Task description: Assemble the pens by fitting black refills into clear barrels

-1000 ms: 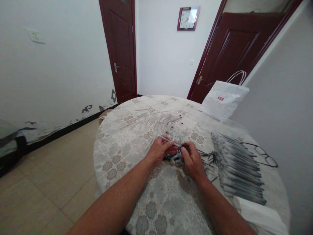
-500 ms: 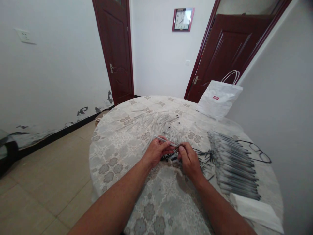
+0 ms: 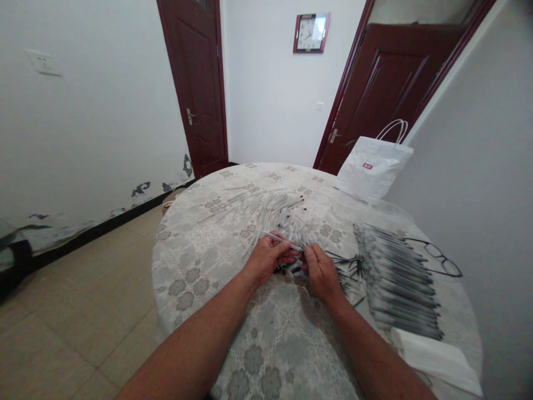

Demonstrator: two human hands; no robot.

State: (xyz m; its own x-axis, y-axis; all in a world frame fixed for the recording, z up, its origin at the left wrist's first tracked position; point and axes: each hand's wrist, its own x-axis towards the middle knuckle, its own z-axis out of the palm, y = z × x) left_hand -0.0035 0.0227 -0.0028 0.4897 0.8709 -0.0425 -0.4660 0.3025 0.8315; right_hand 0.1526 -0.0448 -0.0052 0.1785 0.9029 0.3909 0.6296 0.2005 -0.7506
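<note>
My left hand (image 3: 268,259) is closed round a clear pen barrel (image 3: 278,239) that points up and to the left. My right hand (image 3: 320,270) pinches the barrel's right end, its fingers pressed together; what sits between the fingertips is too small to make out. Both hands hover over the middle of a round table with a lace-patterned cloth (image 3: 216,261). Just beyond them lies a heap of loose clear pen barrels (image 3: 266,208). Small dark parts (image 3: 291,269) lie under the hands, and thin dark refills (image 3: 350,264) spread to the right.
A long row of assembled pens (image 3: 400,278) lies at the right, with eyeglasses (image 3: 435,255) beyond it. A white paper bag (image 3: 372,166) leans at the back right. A white box (image 3: 437,361) sits at the near right edge. Two dark doors and a wall clock (image 3: 311,32) stand behind.
The camera shifted slightly a second ago. My right hand has closed in on the barrel's end, fingers drawn tighter against my left hand.
</note>
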